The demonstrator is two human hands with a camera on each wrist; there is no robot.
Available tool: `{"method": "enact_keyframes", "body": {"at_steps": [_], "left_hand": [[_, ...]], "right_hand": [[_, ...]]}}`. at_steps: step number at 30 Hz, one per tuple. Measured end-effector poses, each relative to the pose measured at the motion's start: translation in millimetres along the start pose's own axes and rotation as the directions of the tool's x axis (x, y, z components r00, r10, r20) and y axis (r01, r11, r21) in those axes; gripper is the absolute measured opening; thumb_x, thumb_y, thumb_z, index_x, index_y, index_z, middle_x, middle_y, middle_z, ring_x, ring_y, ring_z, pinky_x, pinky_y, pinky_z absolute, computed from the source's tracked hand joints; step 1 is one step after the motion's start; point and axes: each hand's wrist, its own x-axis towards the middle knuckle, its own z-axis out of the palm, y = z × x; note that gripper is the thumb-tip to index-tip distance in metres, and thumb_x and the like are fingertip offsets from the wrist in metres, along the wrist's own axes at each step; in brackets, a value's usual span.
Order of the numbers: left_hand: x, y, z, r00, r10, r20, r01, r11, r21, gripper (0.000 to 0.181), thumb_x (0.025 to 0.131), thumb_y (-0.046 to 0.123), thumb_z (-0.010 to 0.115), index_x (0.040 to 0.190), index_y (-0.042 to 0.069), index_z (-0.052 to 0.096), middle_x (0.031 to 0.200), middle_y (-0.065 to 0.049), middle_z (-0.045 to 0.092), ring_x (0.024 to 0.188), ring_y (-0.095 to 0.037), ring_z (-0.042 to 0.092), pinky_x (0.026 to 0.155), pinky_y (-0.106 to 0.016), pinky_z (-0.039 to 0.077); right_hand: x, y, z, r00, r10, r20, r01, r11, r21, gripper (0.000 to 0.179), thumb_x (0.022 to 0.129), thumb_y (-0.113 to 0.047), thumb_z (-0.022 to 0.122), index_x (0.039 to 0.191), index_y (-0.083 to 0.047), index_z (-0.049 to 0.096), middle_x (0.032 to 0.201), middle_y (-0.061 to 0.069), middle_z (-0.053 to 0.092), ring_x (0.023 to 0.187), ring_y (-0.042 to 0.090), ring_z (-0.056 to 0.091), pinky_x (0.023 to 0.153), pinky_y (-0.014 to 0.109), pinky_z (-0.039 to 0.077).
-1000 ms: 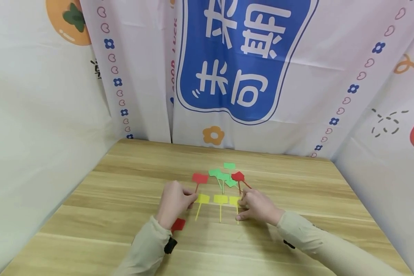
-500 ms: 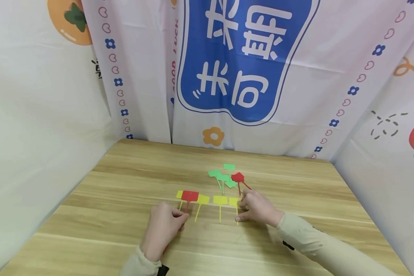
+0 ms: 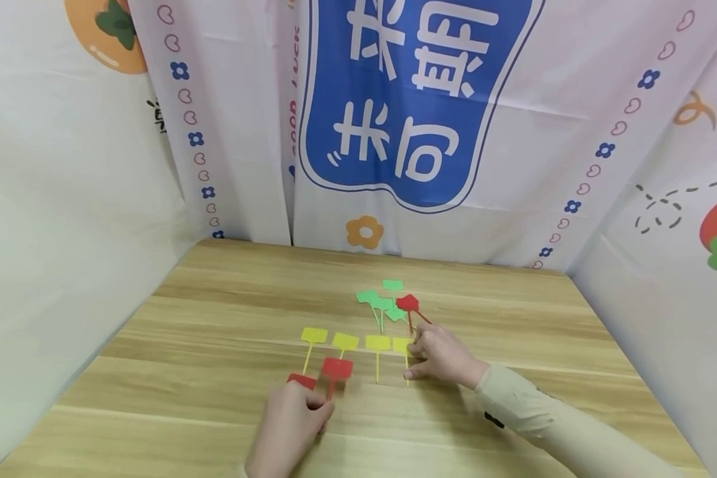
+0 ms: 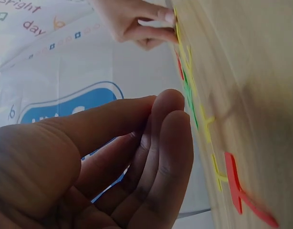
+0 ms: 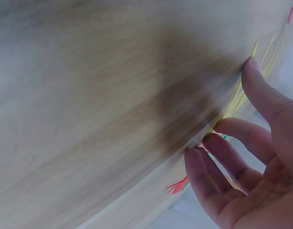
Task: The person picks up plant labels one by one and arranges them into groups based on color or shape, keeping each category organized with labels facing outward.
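Note:
In the head view my left hand (image 3: pixel 289 425) pinches the stem of a red T-shaped plant label (image 3: pixel 338 368), whose head is raised over the second yellow label (image 3: pixel 346 342). Its fingers hide that label in the left wrist view. A second red label (image 4: pixel 233 183) lies on the table just left of it, its stem behind my hand in the head view. My right hand (image 3: pixel 445 355) rests at the rightmost yellow label (image 3: pixel 401 345), thumb on the stem and fingertips by the head, spread along it rather than round it.
Two more yellow labels, the leftmost (image 3: pixel 315 335) and a middle one (image 3: pixel 378 342), complete a side-by-side row. Behind lie several overlapping green labels (image 3: pixel 382 304) and a cluster of red labels (image 3: pixel 407 303). Printed curtains border the wooden table (image 3: pixel 215 318).
My left hand has drawn the red label toward me from behind the yellow row, first leftward and then slightly right. The leftmost yellow label is uncovered. My right hand stays in place.

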Motion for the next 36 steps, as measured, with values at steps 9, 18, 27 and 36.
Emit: {"method": "enact_keyframes", "body": {"at_steps": [9, 18, 27, 36], "left_hand": [[-7.7, 2.0, 9.5, 0.982, -0.139, 0.125, 0.130, 0.989, 0.076, 0.040, 0.084, 0.010, 0.076, 0.046, 0.016, 0.061, 0.040, 0.010, 0.046, 0.050, -0.011, 0.046, 0.050, -0.026, 0.035], [-10.1, -3.2, 15.1, 0.984, -0.163, 0.069, 0.152, 0.979, 0.137, 0.032, 0.077, 0.004, 0.078, 0.050, 0.017, 0.066, 0.048, 0.007, 0.053, 0.054, -0.011, 0.049, 0.051, -0.029, 0.042], [-9.7, 2.2, 19.4, 0.969, -0.246, 0.004, 0.237, 0.937, 0.257, 0.018, 0.075, 0.006, 0.083, 0.061, 0.011, 0.072, 0.061, 0.000, 0.059, 0.057, -0.015, 0.053, 0.053, -0.034, 0.047], [-9.8, 5.4, 21.1, 0.969, -0.244, -0.020, 0.239, 0.922, 0.303, 0.020, 0.074, 0.009, 0.084, 0.060, 0.013, 0.070, 0.062, 0.000, 0.058, 0.057, -0.016, 0.053, 0.052, -0.035, 0.047]], "right_hand": [[1.6, 1, -1, 1.000, 0.000, 0.008, 0.001, 1.000, -0.018, 0.034, 0.071, -0.036, 0.088, 0.083, -0.006, 0.076, 0.087, -0.001, 0.052, 0.074, 0.014, 0.050, 0.064, 0.031, 0.046], [-0.1, -1, -2, 1.000, -0.001, 0.005, 0.001, 1.000, -0.011, 0.034, 0.070, -0.036, 0.088, 0.084, -0.007, 0.077, 0.086, -0.001, 0.052, 0.073, 0.014, 0.050, 0.063, 0.031, 0.046], [0.7, -1, -2, 1.000, 0.008, 0.012, -0.008, 1.000, -0.013, 0.039, 0.070, -0.036, 0.088, 0.089, -0.004, 0.078, 0.087, -0.001, 0.052, 0.075, 0.014, 0.051, 0.065, 0.032, 0.046], [0.7, 0, -2, 1.000, -0.004, 0.008, 0.004, 1.000, -0.012, 0.041, 0.070, -0.037, 0.088, 0.091, -0.003, 0.078, 0.088, -0.001, 0.053, 0.075, 0.014, 0.051, 0.064, 0.032, 0.046]]}}
